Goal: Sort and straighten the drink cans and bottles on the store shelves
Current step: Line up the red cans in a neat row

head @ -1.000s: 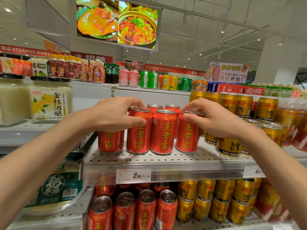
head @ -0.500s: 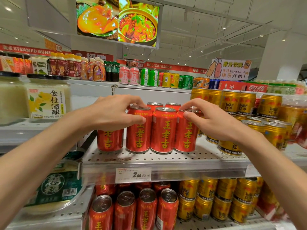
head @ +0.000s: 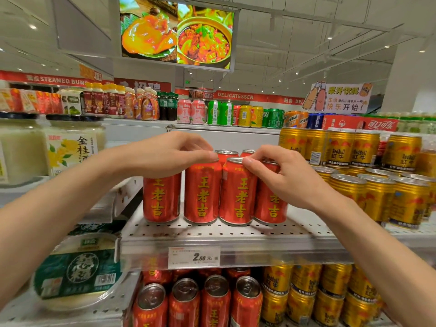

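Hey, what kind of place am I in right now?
Most likely a supermarket drinks aisle: shelves of red cans and gold cans, a shelf price tag, and a red DELICATESSEN sign behind.

A supermarket aisle: perforated metal shelves [head: 212,232] stacked with drink cans [head: 201,192], a price tag [head: 194,256] at six o'clock, DELICATESSEN signage [head: 234,95] at twelve.

The red cans [head: 201,192] looked like glossy printed metal with bare silvery lids, and the gold cans [head: 377,197] beside them shone metallic. They stood on a matt, perforated grey metal shelf [head: 224,232] carrying a paper price tag [head: 194,256].
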A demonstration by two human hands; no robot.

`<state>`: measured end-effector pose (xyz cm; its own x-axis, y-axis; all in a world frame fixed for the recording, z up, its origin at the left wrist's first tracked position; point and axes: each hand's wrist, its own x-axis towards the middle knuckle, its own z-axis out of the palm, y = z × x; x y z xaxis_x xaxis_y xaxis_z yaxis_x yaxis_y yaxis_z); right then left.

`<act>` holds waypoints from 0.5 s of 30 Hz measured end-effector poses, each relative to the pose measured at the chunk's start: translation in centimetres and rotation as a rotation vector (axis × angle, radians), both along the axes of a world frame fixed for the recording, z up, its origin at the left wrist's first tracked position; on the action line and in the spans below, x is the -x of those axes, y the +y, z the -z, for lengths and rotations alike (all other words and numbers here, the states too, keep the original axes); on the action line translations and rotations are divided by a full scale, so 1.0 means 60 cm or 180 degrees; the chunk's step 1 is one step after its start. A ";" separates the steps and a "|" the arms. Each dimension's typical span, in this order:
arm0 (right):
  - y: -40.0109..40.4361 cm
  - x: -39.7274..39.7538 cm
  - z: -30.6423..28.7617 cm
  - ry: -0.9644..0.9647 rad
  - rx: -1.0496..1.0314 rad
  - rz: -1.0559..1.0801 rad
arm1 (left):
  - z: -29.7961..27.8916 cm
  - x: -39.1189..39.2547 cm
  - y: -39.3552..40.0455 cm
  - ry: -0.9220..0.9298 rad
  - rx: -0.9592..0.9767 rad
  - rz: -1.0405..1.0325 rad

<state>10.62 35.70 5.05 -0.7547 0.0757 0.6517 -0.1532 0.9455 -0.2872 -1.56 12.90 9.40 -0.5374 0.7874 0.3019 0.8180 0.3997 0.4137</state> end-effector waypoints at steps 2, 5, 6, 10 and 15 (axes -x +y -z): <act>0.000 0.001 0.002 0.0026 0.0005 -0.0006 | -0.019 0.007 0.011 0.0147 0.0005 -0.0077; 0.001 0.001 0.004 0.0061 0.0023 -0.0023 | -0.045 0.030 0.042 0.0246 0.0201 -0.0186; 0.001 0.001 0.004 0.0054 0.0024 -0.0029 | -0.050 0.038 0.056 0.0203 0.0281 -0.0188; 0.002 0.001 0.003 0.0070 -0.0010 -0.0027 | -0.055 0.070 0.109 0.0064 0.0656 -0.0235; 0.002 0.003 0.003 0.0123 -0.0027 -0.0009 | -0.053 0.086 0.137 -0.0165 0.0741 -0.0108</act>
<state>10.46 35.83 4.85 -0.7292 0.0680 0.6810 -0.1667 0.9474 -0.2731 -6.74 21.09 12.55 -0.5748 0.8138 0.0856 0.7825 0.5161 0.3482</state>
